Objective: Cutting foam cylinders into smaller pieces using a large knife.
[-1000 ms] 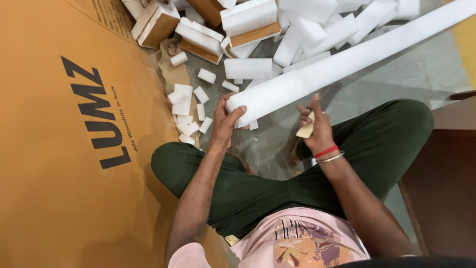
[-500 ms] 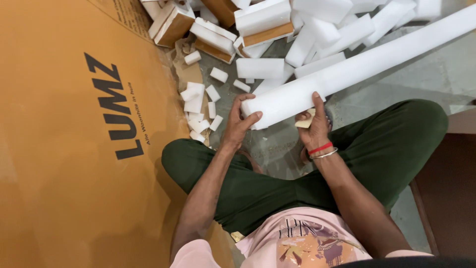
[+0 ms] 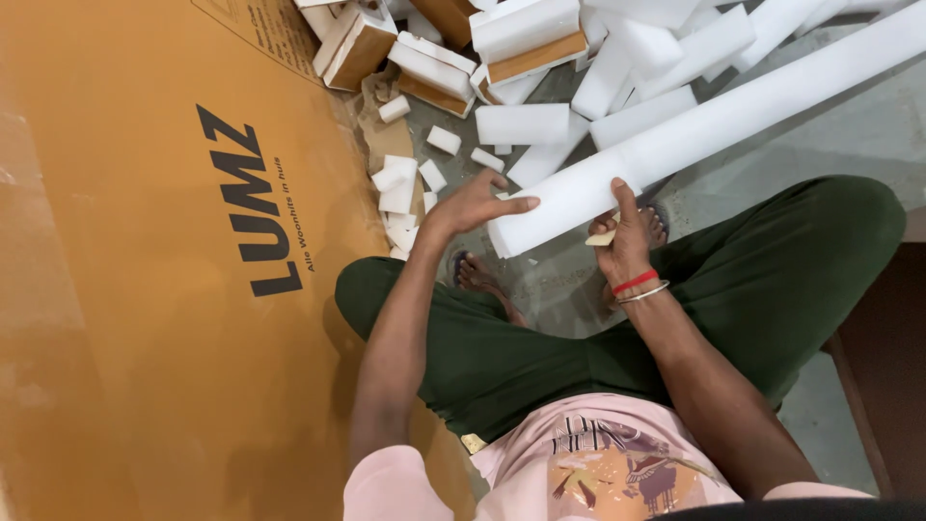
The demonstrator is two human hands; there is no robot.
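Head | foam scraps (image 3: 400, 188) beside cardboard sheet (image 3: 145, 289) | foam bar (image 3: 694, 130)

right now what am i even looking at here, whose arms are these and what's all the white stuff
This is one view from a camera worn on a person's head, looking down at their own lap; there is no machine. The person sits cross-legged on a grey floor. Their left hand touches the near end of a long white foam bar, and their right hand grips it from below while pinching a small tan piece; what that is, I cannot tell. Small foam offcuts and larger foam blocks lie scattered ahead. A big brown cardboard sheet lies on the left.
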